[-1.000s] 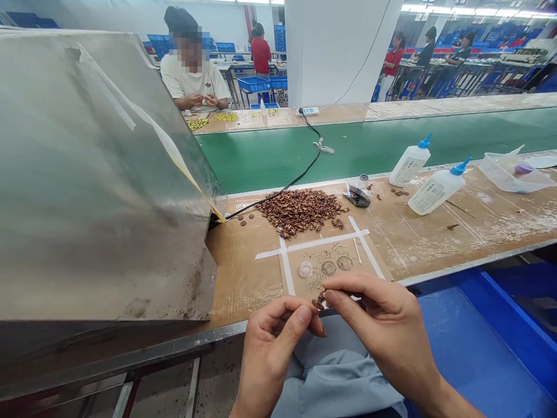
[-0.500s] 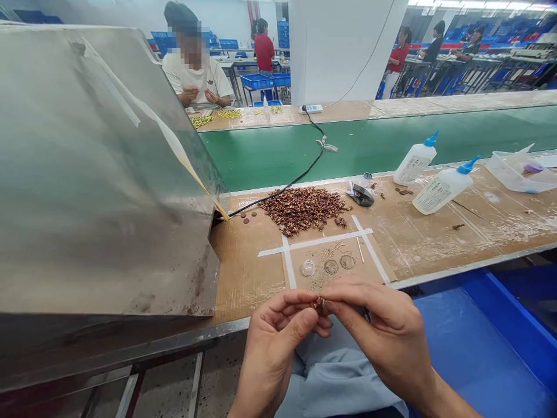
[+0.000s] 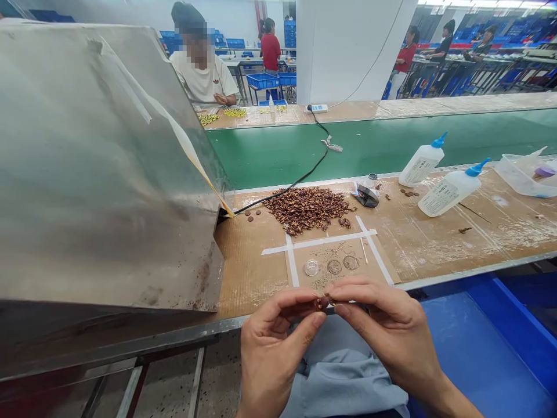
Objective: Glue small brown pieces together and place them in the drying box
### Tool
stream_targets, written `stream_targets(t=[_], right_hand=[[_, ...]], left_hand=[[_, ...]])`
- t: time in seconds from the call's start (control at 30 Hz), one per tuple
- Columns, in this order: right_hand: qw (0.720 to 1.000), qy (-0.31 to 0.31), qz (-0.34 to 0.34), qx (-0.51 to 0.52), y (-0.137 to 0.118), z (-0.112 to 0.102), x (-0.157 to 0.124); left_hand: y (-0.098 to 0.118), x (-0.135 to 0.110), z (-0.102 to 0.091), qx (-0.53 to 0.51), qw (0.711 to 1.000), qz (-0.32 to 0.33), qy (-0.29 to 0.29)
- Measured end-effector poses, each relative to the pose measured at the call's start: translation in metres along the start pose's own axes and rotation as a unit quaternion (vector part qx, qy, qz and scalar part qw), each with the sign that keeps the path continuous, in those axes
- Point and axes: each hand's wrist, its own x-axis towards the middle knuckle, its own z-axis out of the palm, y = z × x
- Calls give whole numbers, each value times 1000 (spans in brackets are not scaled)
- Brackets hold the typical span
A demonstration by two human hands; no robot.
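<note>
Between the fingertips of my left hand (image 3: 282, 342) and my right hand (image 3: 383, 331) is a small reddish-brown piece (image 3: 322, 302) with pale spots. Both hands are closed in a pinch on it, above my lap at the table's edge. Its exact kind is too small to make out. Beyond them, a heap of similar brown and yellowish pieces (image 3: 307, 210) lies on the cardboard. Nearer, inside white tape strips (image 3: 322, 241), sit a small clear round dish (image 3: 311, 267) and two dark-speckled round ones (image 3: 334, 266), with a thin white stick (image 3: 364, 251) to their right.
A large metal housing (image 3: 108, 174) stands on the left. Two bottles with blue nozzles (image 3: 450, 191) and a clear plastic tub (image 3: 526, 177) are at right. A black cable (image 3: 300, 181) crosses the green belt (image 3: 383, 139). A co-worker (image 3: 204, 75) sits opposite. A blue bin (image 3: 487, 342) is at lower right.
The view has shifted slightly, so the table things appear a little further right. The piece has turned between my fingertips and shows more of itself. The co-worker's hands have lowered.
</note>
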Motion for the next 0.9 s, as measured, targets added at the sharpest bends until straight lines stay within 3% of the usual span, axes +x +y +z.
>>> stream_targets(t=[0.27, 0.9], right_hand=[[999, -13, 32, 36, 2, 0, -2], [999, -18, 25, 28, 1, 3, 0]], left_hand=[[6, -2, 0, 23, 1000, 11, 5], [7, -3, -1, 28, 999, 25, 8]])
